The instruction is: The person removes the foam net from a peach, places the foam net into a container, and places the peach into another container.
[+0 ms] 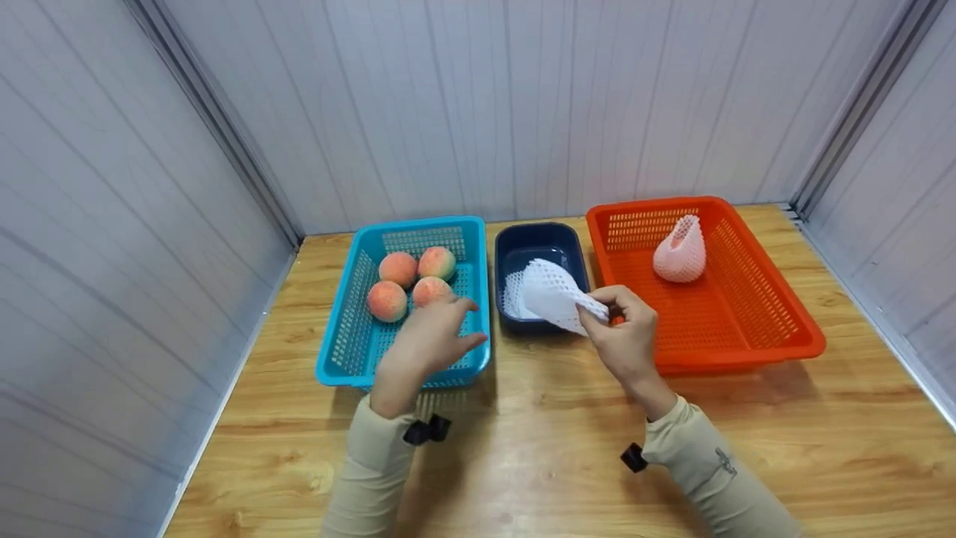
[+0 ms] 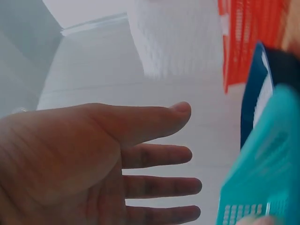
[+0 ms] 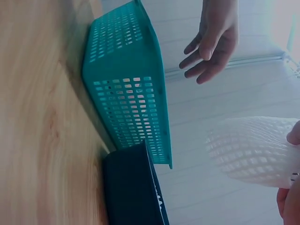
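My right hand pinches the end of a white foam net sleeve above the navy tray. In the right wrist view the foam net sleeve spreads out from the fingertips, its far end loose. Over the near right part of the blue basket hovers my left hand, fingers extended and holding nothing. Several peaches lie in that basket, one partly hidden behind the left hand. In the left wrist view the thumb and fingers of the left hand are straight and apart.
More white foam netting lies inside the navy tray. To the right, an orange basket holds one peach wrapped in a pink foam net. Wall panels stand close behind the containers, on a wooden table.
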{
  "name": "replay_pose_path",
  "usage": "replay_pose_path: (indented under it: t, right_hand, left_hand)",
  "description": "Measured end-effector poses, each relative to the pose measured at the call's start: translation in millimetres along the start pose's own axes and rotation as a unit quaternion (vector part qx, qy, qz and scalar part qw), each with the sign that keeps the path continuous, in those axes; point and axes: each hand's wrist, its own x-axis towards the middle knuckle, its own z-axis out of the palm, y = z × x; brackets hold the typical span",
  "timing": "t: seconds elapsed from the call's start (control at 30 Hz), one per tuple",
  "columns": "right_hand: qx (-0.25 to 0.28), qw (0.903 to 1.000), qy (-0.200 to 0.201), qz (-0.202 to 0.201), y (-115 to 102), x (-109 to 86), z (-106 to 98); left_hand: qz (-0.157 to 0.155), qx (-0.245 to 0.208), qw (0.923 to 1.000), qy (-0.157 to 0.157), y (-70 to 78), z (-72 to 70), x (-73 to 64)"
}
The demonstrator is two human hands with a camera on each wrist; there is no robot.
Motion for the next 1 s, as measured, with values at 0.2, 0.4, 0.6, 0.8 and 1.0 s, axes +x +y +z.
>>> replay_pose_path:
  t: [0.2,0.4,0.6,0.8,1.0]
  right_hand:
    - [-0.069,0.9950,0.063,-0.036,38.5,5.8,19.0]
    - [-0.134,0.9856,0.079,-0.065,74.0,12.9,36.1]
    - [-0.185,0.9784,0.059,-0.071,95.2,19.0,47.4]
    - [-0.236,0.9673,0.044,-0.083,114.7,23.8,58.4]
    - [-0.286,0.9531,-0.001,-0.099,131.7,20.2,68.6]
  left_hand:
    - [0.013,0.020,0.9987,0.045,11.2,32.6,-2.3]
    - [-0.029,0.018,0.9977,0.058,16.8,56.6,-2.3]
    - [-0.051,0.008,0.9941,0.096,22.8,63.9,-2.4]
    - [-0.061,0.004,0.9915,0.115,27.9,64.1,-2.7]
    - [-0.069,0.005,0.9905,0.119,29.4,65.3,-2.9]
